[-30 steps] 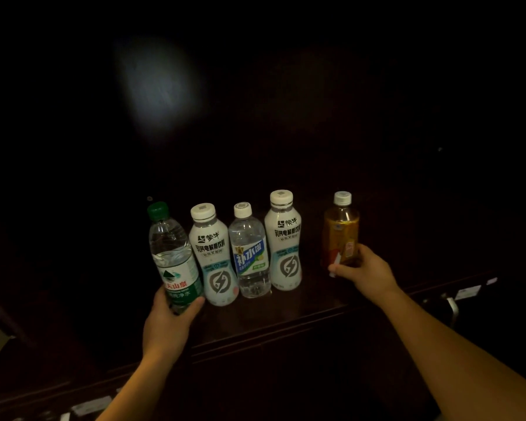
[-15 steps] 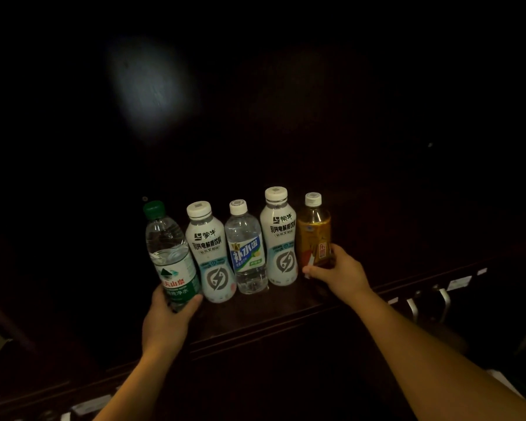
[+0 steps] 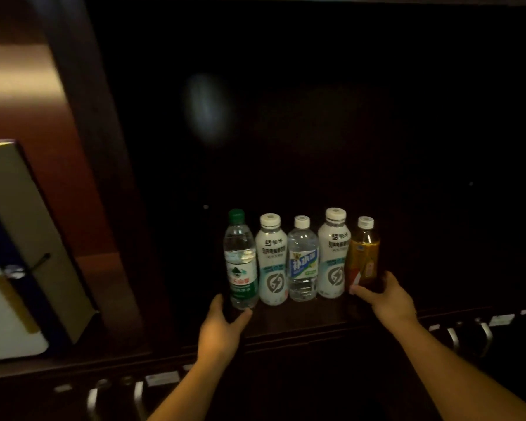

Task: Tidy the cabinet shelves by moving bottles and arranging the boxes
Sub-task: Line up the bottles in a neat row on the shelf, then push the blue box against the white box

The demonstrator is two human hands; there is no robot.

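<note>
Five drink bottles stand upright in a tight row on a dark wooden cabinet shelf [image 3: 301,314]. From left: a green-capped water bottle [image 3: 240,262], a white electrolyte drink bottle [image 3: 271,262], a clear bottle with a blue label [image 3: 302,262], a second white electrolyte bottle [image 3: 334,256], and an amber tea bottle [image 3: 363,253]. The left hand [image 3: 222,326] grips the base of the water bottle; the right hand [image 3: 386,299] grips the base of the tea bottle. A cream and blue box [image 3: 28,238] stands tilted in the compartment to the left.
</note>
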